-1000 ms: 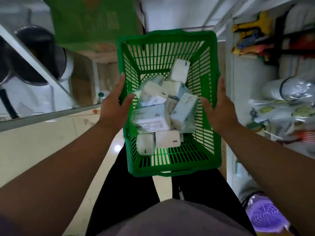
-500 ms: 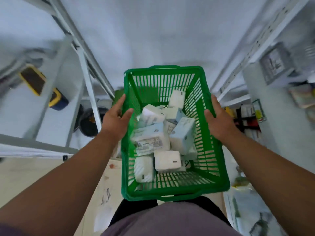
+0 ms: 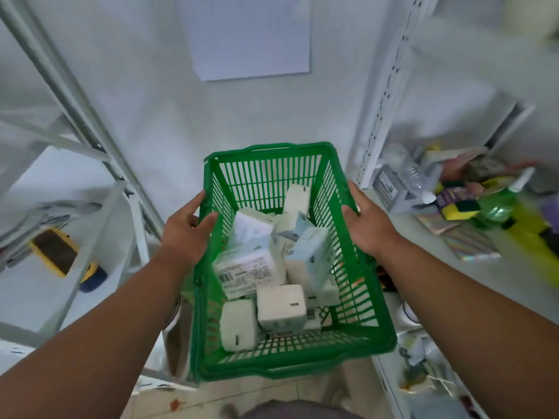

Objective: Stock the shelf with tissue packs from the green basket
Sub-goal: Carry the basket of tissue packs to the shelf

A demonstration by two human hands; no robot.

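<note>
I hold a green slatted plastic basket in front of my chest with both hands. My left hand grips its left rim, thumb inside the wall. My right hand grips the right rim. Several white and pale blue tissue packs lie jumbled in the basket's bottom; one shows a printed label with barcodes. A white shelf runs along the right at about hand height.
The right shelf holds sponges, a green bottle, a clear bottle and packets. A white metal rack on the left carries a yellow-edged device. A white wall with a paper sheet stands straight ahead. Tiled floor shows below.
The basket has risen with my hands and my view has tilted up, from the floor and low shelves to the wall and the mid-height shelves. Both hands keep their grip on the rims.
</note>
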